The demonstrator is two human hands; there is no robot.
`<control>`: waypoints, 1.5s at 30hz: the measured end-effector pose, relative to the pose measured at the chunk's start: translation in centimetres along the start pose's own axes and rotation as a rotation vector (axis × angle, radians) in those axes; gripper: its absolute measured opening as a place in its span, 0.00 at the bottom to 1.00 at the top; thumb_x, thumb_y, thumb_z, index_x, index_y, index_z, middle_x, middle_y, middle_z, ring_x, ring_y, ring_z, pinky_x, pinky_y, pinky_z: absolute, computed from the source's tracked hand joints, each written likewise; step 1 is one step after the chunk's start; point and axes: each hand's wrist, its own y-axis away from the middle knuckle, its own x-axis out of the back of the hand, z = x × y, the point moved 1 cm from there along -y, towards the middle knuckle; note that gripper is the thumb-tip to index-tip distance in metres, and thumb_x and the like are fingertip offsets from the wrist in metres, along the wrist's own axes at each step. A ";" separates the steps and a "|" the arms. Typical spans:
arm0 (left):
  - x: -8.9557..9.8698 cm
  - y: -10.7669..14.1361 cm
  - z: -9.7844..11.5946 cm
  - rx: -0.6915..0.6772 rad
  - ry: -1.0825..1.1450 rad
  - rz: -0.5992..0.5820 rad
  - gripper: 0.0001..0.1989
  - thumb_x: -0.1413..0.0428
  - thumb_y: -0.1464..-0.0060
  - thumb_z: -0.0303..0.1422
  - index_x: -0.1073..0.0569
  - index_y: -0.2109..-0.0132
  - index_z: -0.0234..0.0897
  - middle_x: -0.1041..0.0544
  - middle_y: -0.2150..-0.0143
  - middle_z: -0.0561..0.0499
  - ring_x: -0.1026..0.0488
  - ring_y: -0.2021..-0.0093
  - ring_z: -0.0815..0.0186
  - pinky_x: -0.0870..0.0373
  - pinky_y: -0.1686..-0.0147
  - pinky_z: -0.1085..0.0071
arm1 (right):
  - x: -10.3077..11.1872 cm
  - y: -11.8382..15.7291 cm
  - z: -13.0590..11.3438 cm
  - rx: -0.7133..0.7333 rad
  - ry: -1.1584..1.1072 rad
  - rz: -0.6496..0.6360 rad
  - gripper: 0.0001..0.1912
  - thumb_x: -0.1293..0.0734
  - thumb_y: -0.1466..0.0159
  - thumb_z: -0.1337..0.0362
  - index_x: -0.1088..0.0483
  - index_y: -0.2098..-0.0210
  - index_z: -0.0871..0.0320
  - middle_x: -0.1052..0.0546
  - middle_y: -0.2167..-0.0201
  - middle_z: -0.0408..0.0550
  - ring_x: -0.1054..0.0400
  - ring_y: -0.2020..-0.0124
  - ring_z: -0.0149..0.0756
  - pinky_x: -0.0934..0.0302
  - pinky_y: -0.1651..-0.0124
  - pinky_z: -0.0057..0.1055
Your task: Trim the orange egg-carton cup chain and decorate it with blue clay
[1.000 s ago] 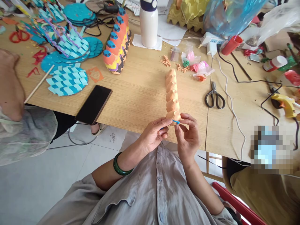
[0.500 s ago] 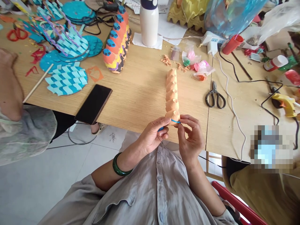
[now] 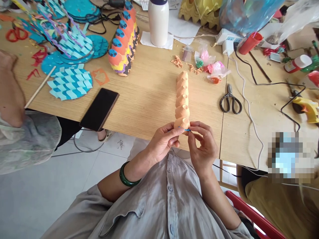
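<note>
A bumpy strip covered in orange modelling clay [image 3: 182, 97], like a row of egg-carton cups, lies lengthwise on the table with its near end at the edge. Across that near end runs a thin blue clay strip [image 3: 185, 129], mostly covered by fingers. My left hand [image 3: 165, 138], its wrist in a green bangle, is closed, with the thumb pressing the strip against the orange clay. On the other side, my right hand [image 3: 203, 141] pinches the blue strip's right end between thumb and forefinger. What lies under the left fingers is hidden.
Black-handled scissors [image 3: 230, 99] and clay packets [image 3: 215, 69] are to the right. A painted caterpillar-like piece [image 3: 124, 41], a white bottle [image 3: 159, 23] and a phone [image 3: 99, 109] lie left and behind. Another person's arm [image 3: 11, 89] is at far left.
My left thumb has moved slightly right and down along the blue strip, so less of it shows. The blue piece seen under my left fingers is now hidden. The view shifted slightly.
</note>
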 end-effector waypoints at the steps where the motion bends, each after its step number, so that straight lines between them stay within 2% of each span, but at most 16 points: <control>1: 0.0 -0.1 -0.1 0.001 0.004 0.003 0.13 0.28 0.53 0.36 0.21 0.66 0.33 0.35 0.76 0.60 0.47 0.81 0.82 0.37 0.79 0.82 | 0.0 0.0 0.0 0.000 -0.002 -0.005 0.12 0.32 0.32 0.72 0.25 0.53 0.50 0.23 0.50 0.48 0.25 0.48 0.37 0.19 0.57 0.36; 4: 0.2 -0.3 -0.1 0.016 0.017 0.004 0.14 0.27 0.54 0.36 0.21 0.66 0.33 0.38 0.78 0.61 0.48 0.81 0.82 0.39 0.79 0.83 | 0.1 -0.1 -0.1 -0.001 -0.012 -0.035 0.14 0.32 0.32 0.72 0.24 0.51 0.49 0.23 0.49 0.48 0.25 0.47 0.38 0.19 0.57 0.37; 9: 0.4 -0.3 0.1 0.020 0.043 0.010 0.14 0.27 0.55 0.35 0.22 0.68 0.33 0.36 0.76 0.60 0.48 0.80 0.82 0.42 0.79 0.83 | 0.4 -0.1 0.0 -0.032 -0.088 -0.078 0.16 0.33 0.31 0.69 0.24 0.48 0.47 0.23 0.47 0.48 0.27 0.44 0.41 0.19 0.55 0.40; 13: 0.4 -0.1 0.2 0.039 0.063 0.022 0.14 0.27 0.55 0.34 0.24 0.68 0.33 0.36 0.77 0.60 0.48 0.80 0.82 0.42 0.80 0.82 | 0.3 0.1 0.2 -0.061 -0.133 -0.062 0.16 0.34 0.30 0.68 0.25 0.47 0.46 0.22 0.47 0.48 0.28 0.42 0.41 0.20 0.56 0.39; 17: 0.6 0.0 0.1 0.053 0.083 0.011 0.14 0.27 0.54 0.33 0.25 0.68 0.33 0.30 0.72 0.57 0.48 0.80 0.83 0.43 0.80 0.83 | 0.1 0.3 0.2 -0.139 -0.179 -0.001 0.12 0.32 0.30 0.63 0.24 0.49 0.47 0.24 0.46 0.49 0.29 0.41 0.42 0.21 0.55 0.39; 20: 0.7 -0.1 -0.1 0.059 0.102 -0.003 0.15 0.27 0.54 0.33 0.26 0.70 0.32 0.32 0.73 0.58 0.49 0.80 0.83 0.43 0.80 0.84 | 0.1 0.0 0.4 -0.357 -0.260 0.051 0.09 0.32 0.30 0.55 0.24 0.55 0.51 0.23 0.53 0.47 0.26 0.48 0.39 0.21 0.57 0.37; 23: 0.9 -0.1 -0.2 0.055 0.097 -0.007 0.14 0.27 0.54 0.33 0.24 0.69 0.32 0.36 0.75 0.60 0.50 0.81 0.83 0.43 0.80 0.84 | 0.0 -0.3 1.0 -0.676 -0.484 -0.099 0.18 0.33 0.32 0.45 0.24 0.62 0.54 0.23 0.63 0.46 0.26 0.60 0.36 0.22 0.62 0.35; 25: 0.9 -0.1 -0.3 0.047 0.068 -0.003 0.13 0.27 0.54 0.34 0.22 0.66 0.32 0.34 0.75 0.59 0.50 0.81 0.83 0.41 0.80 0.83 | -0.1 -0.5 1.4 -0.836 -0.661 -0.193 0.21 0.30 0.36 0.42 0.25 0.65 0.55 0.24 0.67 0.45 0.29 0.66 0.34 0.24 0.65 0.34; 29: 1.0 0.0 -0.3 0.001 -0.009 0.006 0.15 0.27 0.55 0.37 0.21 0.68 0.32 0.32 0.76 0.58 0.48 0.81 0.82 0.39 0.80 0.81 | -0.4 -0.7 2.0 -1.004 -0.898 -0.242 0.18 0.25 0.41 0.46 0.27 0.68 0.54 0.27 0.73 0.40 0.37 0.75 0.28 0.33 0.76 0.24; 33: 1.3 0.1 -0.2 -0.016 -0.078 -0.104 0.16 0.27 0.54 0.40 0.18 0.64 0.33 0.37 0.81 0.61 0.47 0.81 0.79 0.37 0.79 0.78 | -0.5 -0.8 1.9 -1.131 -1.092 -0.219 0.20 0.19 0.47 0.54 0.31 0.73 0.56 0.33 0.79 0.34 0.48 0.82 0.21 0.43 0.83 0.16; 36: 1.5 0.1 -0.3 -0.026 -0.085 -0.141 0.17 0.27 0.55 0.41 0.18 0.63 0.33 0.36 0.81 0.61 0.47 0.81 0.79 0.36 0.79 0.77 | -0.6 -0.8 1.6 -1.217 -1.215 -0.166 0.21 0.16 0.51 0.59 0.30 0.74 0.58 0.33 0.81 0.32 0.47 0.82 0.17 0.43 0.82 0.12; 45: 1.4 0.0 -0.7 -0.070 -0.179 -0.005 0.16 0.28 0.54 0.43 0.21 0.72 0.34 0.37 0.83 0.59 0.43 0.82 0.78 0.39 0.80 0.77 | -1.0 -0.5 1.4 -1.315 -1.317 -0.092 0.15 0.18 0.48 0.69 0.29 0.74 0.59 0.30 0.81 0.33 0.41 0.82 0.17 0.41 0.83 0.11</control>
